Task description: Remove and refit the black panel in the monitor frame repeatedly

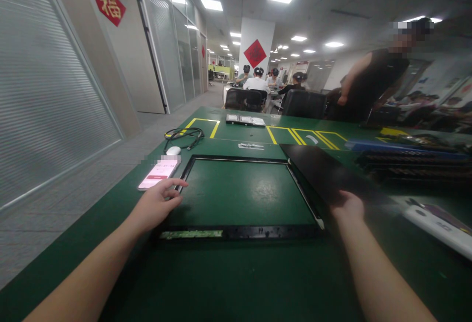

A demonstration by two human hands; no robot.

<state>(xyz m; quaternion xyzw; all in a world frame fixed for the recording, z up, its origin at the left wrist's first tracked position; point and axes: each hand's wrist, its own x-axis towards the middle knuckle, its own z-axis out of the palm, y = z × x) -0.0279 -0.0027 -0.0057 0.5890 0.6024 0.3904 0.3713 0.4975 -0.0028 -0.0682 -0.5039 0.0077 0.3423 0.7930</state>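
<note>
Fingers of the left hand (157,204) sit loosely bent and parted at nine o'clock on the thin black rectangular frame (254,231); whether they touch its rail, I can't tell. Over at three o'clock, the right hand (348,207) grips the broad, flat black panel (313,168) by its near edge, thumb showing, other fingers hidden! And that frame lies on the green tabletop (228,282), a bare green circuit strip (191,234) along its rail at seven o'clock. Light, I'd judge, and apt to twist: best held by opposite rails, fingers off that strip. As for the panel, it looks stiff, smooth, maybe slippery; two opposite edges would suit. Ten o'clock: glossy white mouse (173,151), lit smartphone (159,172) just below.
</note>
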